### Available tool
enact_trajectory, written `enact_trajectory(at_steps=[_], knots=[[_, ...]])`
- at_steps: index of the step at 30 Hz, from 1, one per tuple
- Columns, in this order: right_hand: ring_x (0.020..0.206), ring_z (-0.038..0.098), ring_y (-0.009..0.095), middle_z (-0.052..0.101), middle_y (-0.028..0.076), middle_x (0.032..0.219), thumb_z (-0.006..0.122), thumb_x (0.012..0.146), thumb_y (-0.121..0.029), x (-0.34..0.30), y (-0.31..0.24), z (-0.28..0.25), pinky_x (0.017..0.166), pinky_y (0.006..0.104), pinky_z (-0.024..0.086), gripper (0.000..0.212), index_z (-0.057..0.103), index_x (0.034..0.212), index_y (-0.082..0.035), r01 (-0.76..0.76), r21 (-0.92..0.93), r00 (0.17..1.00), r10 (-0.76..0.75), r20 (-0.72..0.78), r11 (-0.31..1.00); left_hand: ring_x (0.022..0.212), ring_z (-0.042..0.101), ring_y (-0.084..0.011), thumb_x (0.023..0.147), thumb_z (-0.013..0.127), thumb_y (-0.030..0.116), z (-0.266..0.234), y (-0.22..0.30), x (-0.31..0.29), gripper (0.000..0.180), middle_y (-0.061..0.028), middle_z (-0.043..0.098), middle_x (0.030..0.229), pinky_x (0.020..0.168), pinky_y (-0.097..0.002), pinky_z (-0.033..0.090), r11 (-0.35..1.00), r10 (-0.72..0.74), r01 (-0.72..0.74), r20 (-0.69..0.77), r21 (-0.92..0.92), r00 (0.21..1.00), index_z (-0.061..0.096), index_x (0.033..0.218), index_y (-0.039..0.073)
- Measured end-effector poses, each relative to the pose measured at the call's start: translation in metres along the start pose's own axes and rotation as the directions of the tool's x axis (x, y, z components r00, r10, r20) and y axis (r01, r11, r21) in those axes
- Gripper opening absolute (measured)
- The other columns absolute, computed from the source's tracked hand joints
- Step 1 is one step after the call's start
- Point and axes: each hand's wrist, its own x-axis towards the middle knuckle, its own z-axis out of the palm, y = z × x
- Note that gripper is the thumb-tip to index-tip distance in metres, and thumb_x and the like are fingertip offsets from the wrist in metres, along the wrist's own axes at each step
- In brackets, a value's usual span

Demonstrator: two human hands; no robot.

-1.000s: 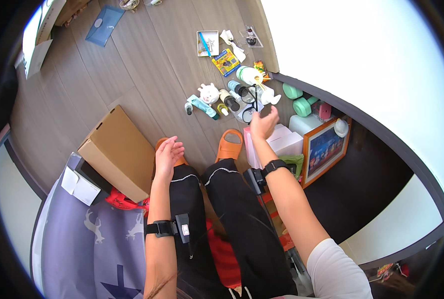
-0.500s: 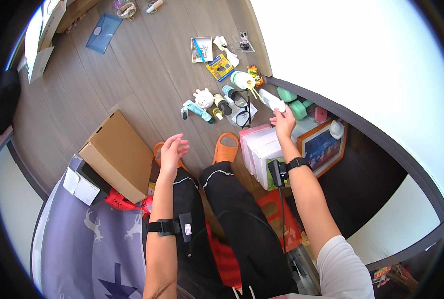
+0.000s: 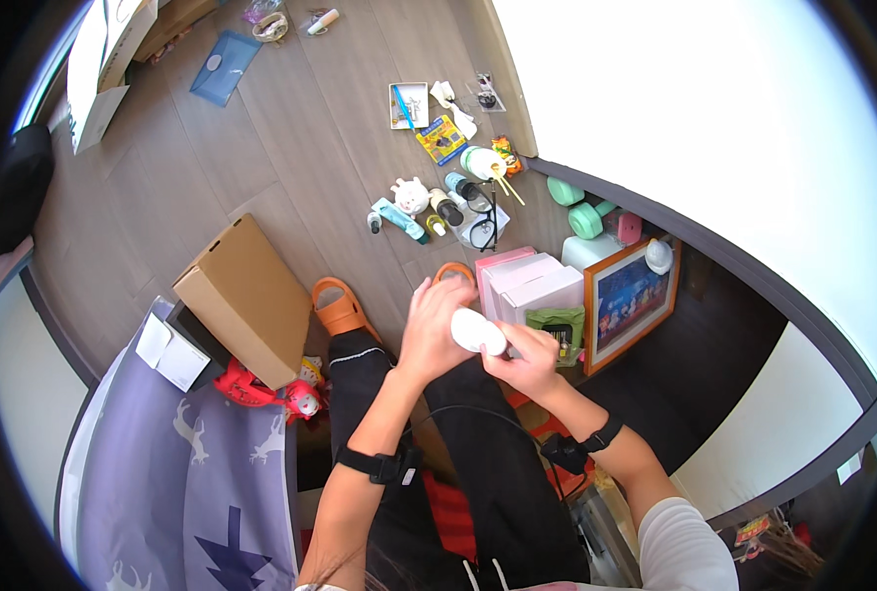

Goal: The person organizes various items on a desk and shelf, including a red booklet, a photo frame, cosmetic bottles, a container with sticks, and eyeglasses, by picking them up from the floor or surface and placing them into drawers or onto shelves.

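Note:
In front of my lap, a white bottle (image 3: 476,332) is seen nearly end-on between my two hands. My right hand (image 3: 525,357) is closed around its right side, with thumb and fingers pressed on it. From the left, my left hand (image 3: 436,330) wraps against the bottle's other side, and its fingertips are a little blurred. Below the hands are my knees in black trousers. One orange slipper (image 3: 338,307) shows to the left, while the other is partly covered by my left hand.
A brown cardboard box (image 3: 246,300) stands to the left, pink and white boxes (image 3: 529,286) to the right, beside a framed picture (image 3: 634,307). Ahead on the floor lie a plush toy (image 3: 411,196), several small bottles, glasses (image 3: 485,225) and a shallow tray (image 3: 411,102). Green dumbbells (image 3: 588,219) rest by the wall.
My right hand has brought the white bottle from the floor near the dumbbells back toward my lap. My left hand, empty before, has moved right and now meets it there.

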Motion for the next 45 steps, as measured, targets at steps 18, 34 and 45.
enact_trajectory(at_steps=[18,34,45], knots=[[0.063,0.059,0.032,0.06,0.016,0.071,0.064,0.068,-0.016,0.057,0.113,0.121,0.056,0.0377,0.048,0.025,0.055,0.09,-0.005,-0.323,-0.241,0.946,0.322,-0.047,0.915,0.1,0.045,-0.0221,0.044,0.078,0.018,-0.067,-0.068,-0.042,0.051,-0.0123,0.041,0.11,0.08,-0.032,0.039,0.876,-0.353,0.287,-0.109,-0.388,0.929,0.048,0.083,0.004],[0.047,0.055,0.019,0.058,0.005,0.062,0.069,0.061,-0.015,0.066,-0.034,-0.003,0.043,0.0251,0.042,0.023,0.059,0.079,-0.006,0.061,0.228,0.933,-0.137,0.333,0.972,0.117,0.033,-0.0363,0.041,0.073,0.014,-0.079,0.023,-0.029,0.039,-0.0199,0.025,0.129,0.092,-0.0472,0.033,0.945,0.262,-0.173,0.325,-0.278,0.908,0.057,0.077,0.01],[0.059,0.053,0.012,0.054,0.006,0.066,0.065,0.07,-0.017,0.114,-0.006,0.061,0.057,0.0235,0.044,0.041,0.051,0.105,-0.001,-0.63,0.318,0.627,0.224,0.746,0.708,0.099,0.045,-0.0268,0.04,0.079,0.018,-0.076,-0.031,-0.069,0.046,-0.0121,0.04,0.104,0.084,-0.0334,0.038,0.823,-0.066,0.086,0.057,-0.561,0.996,0.054,0.078,0.01]])
